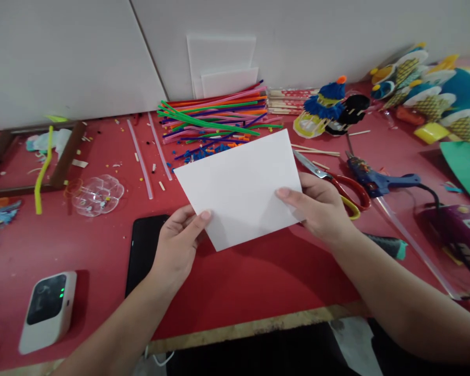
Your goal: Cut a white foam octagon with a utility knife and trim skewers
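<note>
I hold a white rectangular sheet (241, 188) a little above the red table (258, 282), tilted slightly. My left hand (178, 245) pinches its lower left edge, thumb on top. My right hand (317, 206) grips its right edge, thumb pressed on the sheet's face. Both hands are closed on the sheet. Under my left hand lies a black phone (143, 250), partly covered by it.
Coloured pipe cleaners (215, 120) lie behind the sheet. Red-handled scissors (337, 183) and a blue glue gun (379, 180) lie to the right, with paper craft figures (415, 89) beyond. A clear plastic tray (97, 194) and a white device (49, 308) sit left.
</note>
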{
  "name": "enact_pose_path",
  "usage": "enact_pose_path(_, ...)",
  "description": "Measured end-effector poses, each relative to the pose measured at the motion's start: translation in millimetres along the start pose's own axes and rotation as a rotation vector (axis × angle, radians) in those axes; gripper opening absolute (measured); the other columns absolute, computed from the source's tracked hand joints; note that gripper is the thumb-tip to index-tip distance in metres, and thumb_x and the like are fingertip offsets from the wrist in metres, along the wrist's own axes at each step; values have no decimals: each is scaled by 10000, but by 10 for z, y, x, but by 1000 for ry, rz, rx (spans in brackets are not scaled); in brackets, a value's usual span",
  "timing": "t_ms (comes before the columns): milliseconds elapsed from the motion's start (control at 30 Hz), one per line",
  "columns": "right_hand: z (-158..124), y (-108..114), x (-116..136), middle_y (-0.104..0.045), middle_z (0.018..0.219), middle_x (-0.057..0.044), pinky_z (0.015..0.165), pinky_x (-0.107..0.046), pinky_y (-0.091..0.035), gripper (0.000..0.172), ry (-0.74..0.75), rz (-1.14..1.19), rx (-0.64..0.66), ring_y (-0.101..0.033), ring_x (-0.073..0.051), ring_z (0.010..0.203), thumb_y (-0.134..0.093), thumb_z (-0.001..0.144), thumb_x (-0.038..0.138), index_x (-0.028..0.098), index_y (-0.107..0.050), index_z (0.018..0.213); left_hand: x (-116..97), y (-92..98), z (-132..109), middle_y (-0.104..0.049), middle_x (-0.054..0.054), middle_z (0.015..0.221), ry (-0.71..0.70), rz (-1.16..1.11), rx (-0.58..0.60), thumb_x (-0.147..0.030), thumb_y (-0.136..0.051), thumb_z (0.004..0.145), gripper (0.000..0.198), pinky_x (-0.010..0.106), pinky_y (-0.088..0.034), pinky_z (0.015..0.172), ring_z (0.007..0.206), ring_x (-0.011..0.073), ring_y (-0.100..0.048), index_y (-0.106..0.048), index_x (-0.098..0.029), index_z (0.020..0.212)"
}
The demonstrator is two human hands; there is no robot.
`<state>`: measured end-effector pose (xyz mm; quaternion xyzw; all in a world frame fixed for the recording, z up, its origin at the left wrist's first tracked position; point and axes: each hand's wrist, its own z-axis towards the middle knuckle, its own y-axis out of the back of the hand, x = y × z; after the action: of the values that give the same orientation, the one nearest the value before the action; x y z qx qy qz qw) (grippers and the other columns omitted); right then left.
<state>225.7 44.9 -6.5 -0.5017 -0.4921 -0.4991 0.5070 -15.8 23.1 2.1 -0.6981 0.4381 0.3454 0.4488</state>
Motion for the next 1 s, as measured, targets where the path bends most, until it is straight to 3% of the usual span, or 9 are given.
enact_pose_path(133, 19, -27, 28, -728, 804, 21, 559, -297, -558, 198, 12, 98, -15, -649, -149, 641, -807, 767, 397, 277, -697, 880, -31, 4, 7, -752, -67, 825, -19, -65, -28, -234, -853, 693, 223, 218, -603, 692, 777, 107, -712, -640, -239, 761)
enact_pose_path(267, 24, -34, 83, -743, 807, 0, 592, -301, -579, 286, 23, 133, 141, -659, -149, 666, -850, 706, 420, 249, -721, 894, -71, -8, -12, -737, -88, 831, 1, -72, 21, -256, -838, 710, 233, 212, -600, 661, 775, 107, -713, -619, -255, 789)
enact_pose_path(367, 3, -14, 53, -745, 779, -7, 646, -325, -585, 214, 42, 61, 214, -667, -155, 678, -801, 773, 429, 255, -742, 883, -67, -39, -56, -743, -54, 827, 61, -53, 60, -241, -877, 647, 285, 256, -625, 678, 788, 143, -721, -665, -243, 838)
enact_pose_path(500, -8, -2, -15, -731, 743, 7, 712, -374, -596, 120, 29, 27, 115, -695, -189, 732, -713, 852, 405, 291, -745, 865, -40, -57, -89, -767, 14, 924, 80, -36, 109, -278, -905, 616, 358, 289, -639, 696, 860, 195, -735, -698, -217, 901)
enact_pose_path(667, 8, -21, 34, -735, 750, 6, 598, -338, -567, 90, -20, 169, -71, -688, -192, 670, -657, 792, 291, 281, -738, 830, -48, -16, -38, -736, -38, 840, 0, -97, 65, -325, -877, 666, 290, 202, -596, 619, 707, 112, -694, -673, -237, 853)
enact_pose_path(767, -8, -20, 64, -708, 700, 15, 561, -313, -542, 96, -15, 176, -56, -664, -177, 620, -643, 774, 268, 256, -732, 806, -42, -14, -29, -733, -37, 824, 4, -30, 59, -286, -863, 677, 266, 188, -574, 606, 689, 104, -686, -667, -233, 849)
enact_pose_path(1000, -43, 19, 1, -681, 729, 10, 578, -304, -517, 176, 120, -154, 91, -631, -172, 670, -651, 888, 407, 261, -707, 806, 21, -47, -83, -777, 4, 926, -6, 26, 61, -248, -902, 632, 347, 257, -613, 736, 813, 157, -729, -704, -226, 915)
